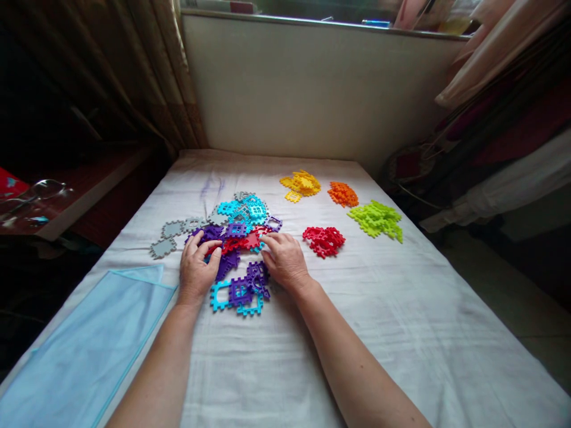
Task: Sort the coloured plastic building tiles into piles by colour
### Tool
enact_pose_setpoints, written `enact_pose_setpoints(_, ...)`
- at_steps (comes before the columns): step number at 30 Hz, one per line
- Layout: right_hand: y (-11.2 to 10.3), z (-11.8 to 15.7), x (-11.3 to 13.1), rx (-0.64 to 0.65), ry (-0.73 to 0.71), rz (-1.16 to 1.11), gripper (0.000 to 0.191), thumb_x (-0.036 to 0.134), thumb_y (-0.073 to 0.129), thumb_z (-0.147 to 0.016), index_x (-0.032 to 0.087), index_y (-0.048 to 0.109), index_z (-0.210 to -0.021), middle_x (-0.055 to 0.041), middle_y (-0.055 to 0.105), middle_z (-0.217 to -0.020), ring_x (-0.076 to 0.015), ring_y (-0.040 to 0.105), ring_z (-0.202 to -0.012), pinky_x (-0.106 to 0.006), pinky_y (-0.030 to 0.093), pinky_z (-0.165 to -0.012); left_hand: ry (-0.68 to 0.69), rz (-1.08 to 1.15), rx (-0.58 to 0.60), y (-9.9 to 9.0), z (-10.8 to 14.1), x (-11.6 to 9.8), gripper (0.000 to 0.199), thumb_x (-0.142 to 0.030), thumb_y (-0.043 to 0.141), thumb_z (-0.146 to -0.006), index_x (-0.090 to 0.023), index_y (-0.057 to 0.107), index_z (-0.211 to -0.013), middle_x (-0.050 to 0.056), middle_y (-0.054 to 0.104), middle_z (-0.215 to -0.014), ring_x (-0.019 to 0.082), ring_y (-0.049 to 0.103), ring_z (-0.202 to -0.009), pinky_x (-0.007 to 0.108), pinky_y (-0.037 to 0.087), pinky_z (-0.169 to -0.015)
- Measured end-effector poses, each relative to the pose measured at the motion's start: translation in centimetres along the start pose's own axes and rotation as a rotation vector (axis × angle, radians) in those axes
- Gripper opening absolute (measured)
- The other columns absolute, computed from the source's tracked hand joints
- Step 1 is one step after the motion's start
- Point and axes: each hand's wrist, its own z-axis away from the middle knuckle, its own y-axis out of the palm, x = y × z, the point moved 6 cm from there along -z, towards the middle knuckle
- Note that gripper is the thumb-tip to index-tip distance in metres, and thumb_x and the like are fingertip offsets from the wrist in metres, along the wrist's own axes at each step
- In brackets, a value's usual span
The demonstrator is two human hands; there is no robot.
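A mixed heap of flat interlocking building tiles lies on the white sheet between my hands. My left hand (198, 267) rests at its left side, thumb and fingers apart over purple tiles (228, 264) and beside red ones (234, 244). At the heap's right side, the bent fingers of my right hand (284, 260) close on the edge of a red tile (252, 239); their tips are partly hidden. Turquoise tiles (256, 210) lie at the back of the heap, and grey tiles (163, 248) spread to its left. Nearer me lie more purple and turquoise tiles (220, 296).
Separate piles of yellow (303, 183), orange (342, 194), lime green (377, 221) and red tiles (324, 241) lie to the right. A light blue plastic bag (89, 345) lies at the left. Behind the white-covered surface (379, 339) stands a pale wall (312, 89).
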Motion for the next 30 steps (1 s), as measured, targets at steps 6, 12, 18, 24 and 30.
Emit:
enact_pose_setpoints(6, 1.4, 0.5, 1.2, 0.053, -0.046, 0.076, 0.038, 0.034, 0.056, -0.092, 0.027, 0.061, -0.129, -0.0091, 0.056, -0.141, -0.0292, 0.042, -0.133, -0.045, 0.036, -0.103, 0.005, -0.002, 0.011, 0.0, 0.0, -0.3, 0.03, -0.04, 0.05, -0.088, -0.025, 0.075, -0.094, 0.01, 0.057, -0.136, 0.03, 0.05, -0.131, 0.05, 0.035, -0.115)
enact_pose_setpoints(12, 0.8, 0.2, 0.3, 0.04, 0.027, 0.045, 0.017, 0.036, 0.06, -0.091, 0.022, 0.07, -0.095, -0.0081, 0.068, -0.117, -0.0264, 0.053, -0.117, -0.041, 0.038, -0.097, -0.015, -0.008, 0.018, 0.0, 0.1, -0.2, 0.028, -0.04, 0.052, -0.087, -0.026, 0.076, -0.095, 0.009, 0.057, -0.136, 0.03, 0.049, -0.132, 0.051, 0.035, -0.115)
enact_pose_setpoints(18, 0.8, 0.2, -0.9, 0.05, 0.081, 0.048, 0.012, 0.034, 0.065, -0.088, 0.023, 0.07, -0.089, -0.0068, 0.07, -0.102, -0.0242, 0.057, -0.103, -0.037, 0.04, -0.089, -0.019, 0.007, 0.022, 0.1, 0.1, -0.1, 0.027, -0.039, 0.053, -0.087, -0.026, 0.075, -0.094, 0.008, 0.057, -0.136, 0.03, 0.048, -0.132, 0.051, 0.035, -0.115)
enact_pose_setpoints(24, 0.4, 0.2, -1.5, 0.092, 0.079, 0.036, 0.014, 0.033, 0.069, -0.085, 0.025, 0.07, -0.096, -0.0057, 0.069, -0.11, -0.0237, 0.057, -0.106, -0.035, 0.042, -0.089, -0.005, 0.006, 0.017, 0.1, 0.1, 0.0, 0.028, -0.04, 0.052, -0.087, -0.026, 0.075, -0.095, 0.009, 0.057, -0.136, 0.031, 0.048, -0.132, 0.051, 0.036, -0.114)
enact_pose_setpoints(30, -0.1, 0.0, -1.8, 0.084, 0.087, 0.088, 0.009, 0.029, 0.065, -0.087, 0.021, 0.069, -0.088, -0.0083, 0.067, -0.105, -0.0233, 0.058, -0.102, -0.034, 0.043, -0.087, 0.004, 0.004, 0.029, 0.1, 0.0, -0.1, 0.025, -0.038, 0.053, -0.087, -0.027, 0.074, -0.095, 0.007, 0.058, -0.136, 0.029, 0.05, -0.131, 0.05, 0.036, -0.115)
